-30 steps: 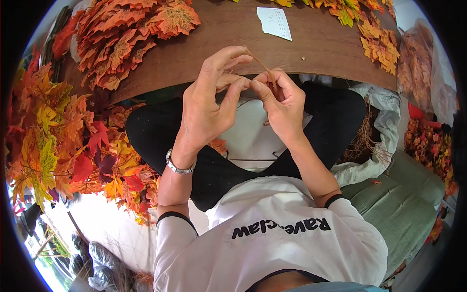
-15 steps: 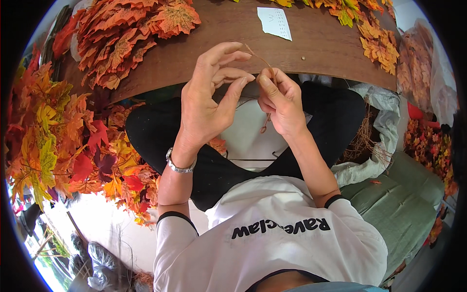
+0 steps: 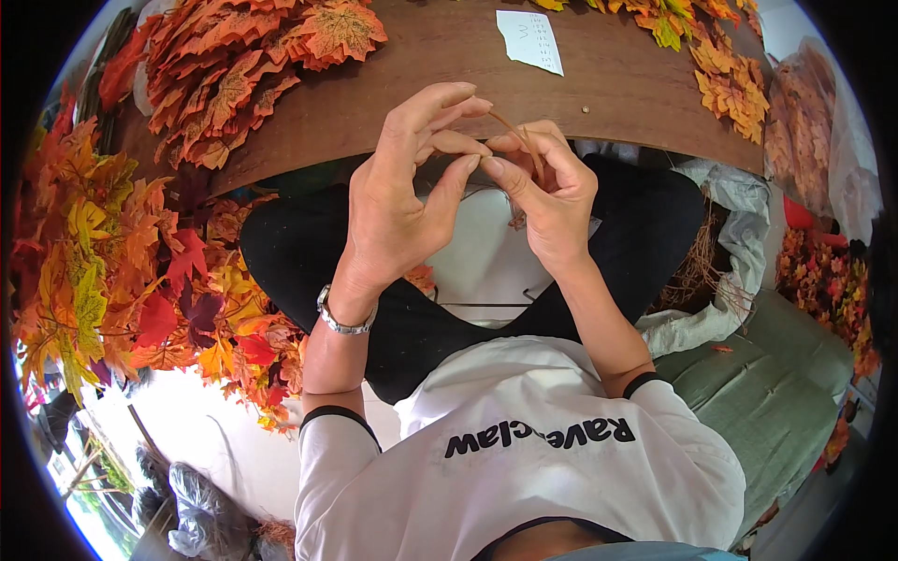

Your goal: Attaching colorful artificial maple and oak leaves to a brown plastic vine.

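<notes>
Over my lap, at the table's near edge, my two hands meet fingertip to fingertip. My right hand (image 3: 554, 201) is closed around a thin brown stem (image 3: 526, 142), which curves up and left out of its fingers. Thumb and index finger of my left hand (image 3: 400, 201) come together in a pinch against the right thumb and index. Whatever is between those tips is too small to make out. The other left fingers are curved and loose, near the stem's upper end. A dark end hangs below the right hand, partly hidden.
A brown table (image 3: 430, 89) lies ahead, bearing a pile of orange artificial leaves (image 3: 229, 70), a torn paper note (image 3: 530, 42) and yellow-orange leaves (image 3: 730, 89). Leafy artificial sprays (image 3: 178, 280) crowd the left. A white sack (image 3: 716, 318) with brown stems stands at right.
The right hand has turned and brought its thumb and index against the left fingertips. The stem's upper part now bends more sharply, its tip shifted right and down. The left hand hardly moved.
</notes>
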`<state>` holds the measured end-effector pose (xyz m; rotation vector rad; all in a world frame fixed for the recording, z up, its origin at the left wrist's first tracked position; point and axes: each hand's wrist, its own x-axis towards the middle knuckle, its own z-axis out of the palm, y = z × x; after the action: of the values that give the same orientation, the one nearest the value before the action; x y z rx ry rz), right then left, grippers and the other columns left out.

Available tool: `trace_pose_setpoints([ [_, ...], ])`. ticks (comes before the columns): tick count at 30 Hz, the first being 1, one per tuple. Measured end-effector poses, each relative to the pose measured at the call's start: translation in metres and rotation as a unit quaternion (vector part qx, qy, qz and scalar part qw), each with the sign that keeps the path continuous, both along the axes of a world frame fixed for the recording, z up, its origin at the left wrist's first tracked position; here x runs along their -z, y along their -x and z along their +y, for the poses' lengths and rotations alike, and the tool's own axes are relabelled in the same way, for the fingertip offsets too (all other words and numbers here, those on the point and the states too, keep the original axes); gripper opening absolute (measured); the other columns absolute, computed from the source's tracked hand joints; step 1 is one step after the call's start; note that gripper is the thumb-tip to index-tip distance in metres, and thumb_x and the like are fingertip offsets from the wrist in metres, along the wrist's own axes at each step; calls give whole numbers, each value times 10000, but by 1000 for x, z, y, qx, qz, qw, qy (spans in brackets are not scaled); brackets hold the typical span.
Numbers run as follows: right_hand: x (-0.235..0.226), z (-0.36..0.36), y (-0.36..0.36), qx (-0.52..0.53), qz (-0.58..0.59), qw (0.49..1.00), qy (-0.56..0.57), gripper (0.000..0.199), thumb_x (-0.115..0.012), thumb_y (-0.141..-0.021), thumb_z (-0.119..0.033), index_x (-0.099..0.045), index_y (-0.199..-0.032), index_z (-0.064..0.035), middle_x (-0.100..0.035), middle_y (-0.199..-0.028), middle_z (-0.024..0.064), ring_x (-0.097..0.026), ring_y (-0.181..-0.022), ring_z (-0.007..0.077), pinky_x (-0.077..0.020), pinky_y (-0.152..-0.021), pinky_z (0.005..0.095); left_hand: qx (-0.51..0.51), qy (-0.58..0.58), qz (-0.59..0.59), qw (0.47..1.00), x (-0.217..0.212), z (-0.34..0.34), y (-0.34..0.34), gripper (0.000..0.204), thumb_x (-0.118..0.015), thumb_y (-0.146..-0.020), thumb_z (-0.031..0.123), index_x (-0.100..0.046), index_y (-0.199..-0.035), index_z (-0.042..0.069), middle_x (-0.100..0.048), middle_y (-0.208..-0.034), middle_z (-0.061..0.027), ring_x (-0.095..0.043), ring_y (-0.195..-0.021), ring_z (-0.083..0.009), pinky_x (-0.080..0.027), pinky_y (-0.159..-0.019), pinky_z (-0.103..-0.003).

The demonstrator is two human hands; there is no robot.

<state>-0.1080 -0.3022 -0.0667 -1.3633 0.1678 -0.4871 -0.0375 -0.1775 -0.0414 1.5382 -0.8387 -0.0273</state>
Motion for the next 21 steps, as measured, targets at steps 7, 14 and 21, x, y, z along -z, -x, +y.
trace_pose_setpoints([
  [7, 7, 2, -1, 58, -53, 987, 143, 229, -667, -710, 58, -620, -927, 2, -529, -865, 25, -524, -741, 48, -410, -590, 161, -2, -25, 18, 1000, -1, 1, -1, 521, -571, -726, -108, -388, -1194, 29, -580, -1082, -124, -638, -843, -163, -493, -752, -253],
  [14, 9, 0, 0, 61, -43, 990, 119, 194, -666, -714, 53, -625, -896, -1, -523, -840, 10, -494, -684, 31, -381, -554, 152, 15, -45, 26, 999, -2, 1, 0, 521, -553, -755, -107, -341, -1218, 2, -551, -1120, -155, -619, -863, -154, -492, -767, -255],
  [21, 8, -1, -3, 33, -1, 994, 103, 115, -653, -744, 19, -599, -846, 16, -497, -791, 1, -433, -624, 19, -327, -512, 150, 12, -72, 7, 997, -2, 1, -1, 544, -549, -762, -102, -318, -1244, -1, -537, -1155, -156, -618, -857, -141, -489, -769, -245],
])
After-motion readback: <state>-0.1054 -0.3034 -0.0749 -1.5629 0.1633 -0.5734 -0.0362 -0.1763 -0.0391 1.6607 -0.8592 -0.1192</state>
